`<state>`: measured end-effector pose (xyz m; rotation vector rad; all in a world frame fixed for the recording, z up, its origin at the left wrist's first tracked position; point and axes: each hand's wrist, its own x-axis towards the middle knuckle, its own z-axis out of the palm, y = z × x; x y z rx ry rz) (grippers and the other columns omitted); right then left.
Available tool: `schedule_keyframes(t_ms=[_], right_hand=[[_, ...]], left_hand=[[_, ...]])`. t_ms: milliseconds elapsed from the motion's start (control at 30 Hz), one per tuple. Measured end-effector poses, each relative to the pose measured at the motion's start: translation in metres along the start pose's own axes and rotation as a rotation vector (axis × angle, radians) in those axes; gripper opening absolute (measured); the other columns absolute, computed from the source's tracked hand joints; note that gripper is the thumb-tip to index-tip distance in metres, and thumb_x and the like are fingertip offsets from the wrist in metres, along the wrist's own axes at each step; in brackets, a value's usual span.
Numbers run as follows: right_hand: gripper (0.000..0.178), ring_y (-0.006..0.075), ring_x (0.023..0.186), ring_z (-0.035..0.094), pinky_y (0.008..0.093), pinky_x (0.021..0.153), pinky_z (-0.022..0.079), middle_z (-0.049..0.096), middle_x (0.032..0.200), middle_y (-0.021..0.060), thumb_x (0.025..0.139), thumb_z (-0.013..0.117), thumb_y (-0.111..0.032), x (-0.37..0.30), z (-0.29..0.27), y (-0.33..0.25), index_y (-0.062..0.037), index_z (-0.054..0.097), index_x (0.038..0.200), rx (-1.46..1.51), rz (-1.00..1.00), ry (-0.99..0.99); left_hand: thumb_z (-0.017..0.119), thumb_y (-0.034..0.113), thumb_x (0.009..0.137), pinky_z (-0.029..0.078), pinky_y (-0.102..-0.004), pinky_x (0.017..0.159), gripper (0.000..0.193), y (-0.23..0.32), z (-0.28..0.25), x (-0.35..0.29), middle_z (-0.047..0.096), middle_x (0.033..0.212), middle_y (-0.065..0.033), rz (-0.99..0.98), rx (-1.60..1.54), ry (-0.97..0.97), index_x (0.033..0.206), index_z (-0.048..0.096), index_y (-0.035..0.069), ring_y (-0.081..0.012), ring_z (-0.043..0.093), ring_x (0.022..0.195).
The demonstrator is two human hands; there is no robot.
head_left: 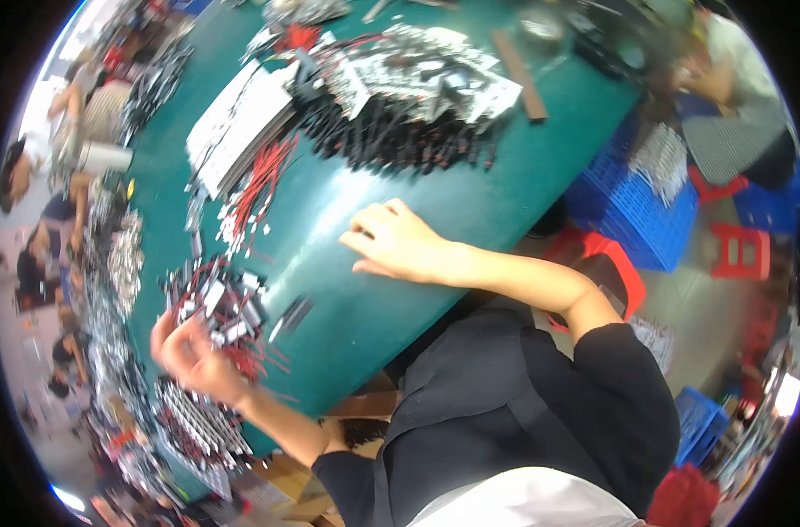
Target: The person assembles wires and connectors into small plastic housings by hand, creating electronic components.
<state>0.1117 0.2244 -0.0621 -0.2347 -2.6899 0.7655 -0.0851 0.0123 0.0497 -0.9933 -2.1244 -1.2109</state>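
Observation:
My left hand (198, 362), blurred by motion, is over the lower edge of a pile of small black and white parts with red wires (222, 303). Its fingers look apart, and nothing shows in them. My right hand (395, 239) hovers over or rests on the bare green tabletop (329, 347); which, I cannot tell. Its fingers are loosely bent, the thumb stands away from them, and I see nothing held. Between the hands, nearer the left, lies a small dark part with a pale edge (292, 318).
Beyond my hands are a stack of white boards (242, 127), a bundle of red wires (264, 180) and a heap of white panels with black leads (409, 79). A brown strip (518, 75) lies farther right. Blue crates (633, 215) and red stools (738, 252) stand right of the table. Other people sit around.

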Motion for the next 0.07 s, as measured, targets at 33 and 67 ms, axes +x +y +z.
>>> schedule_keyframes(t_ms=[33, 67], right_hand=[[0.039, 0.023, 0.112, 0.053, 0.0436, 0.093, 0.039, 0.057, 0.116, 0.0075, 0.084, 0.072, -0.026, -0.007, -0.013, 0.004, -0.0126, 0.057, 0.118, -0.019, 0.041, 0.023], [0.045, 0.0239, 0.111, 0.053, 0.0431, 0.095, 0.039, 0.057, 0.115, 0.0081, 0.085, 0.071, -0.026, -0.015, -0.025, 0.006, -0.0144, 0.054, 0.125, 0.062, -0.006, 0.099]], left_hand=[[0.066, 0.005, 0.091, 0.049, -0.0342, 0.095, 0.007, -0.013, -0.016, 0.018, 0.057, 0.115, -0.0119, 0.036, 0.196, 0.02, 0.086, 0.062, 0.002, -0.0219, 0.056, 0.107], [0.066, 0.005, 0.091, 0.049, -0.0342, 0.095, 0.007, -0.01, -0.003, 0.024, 0.057, 0.115, -0.0119, 0.058, 0.159, 0.0, 0.086, 0.062, 0.002, -0.0219, 0.056, 0.107]])
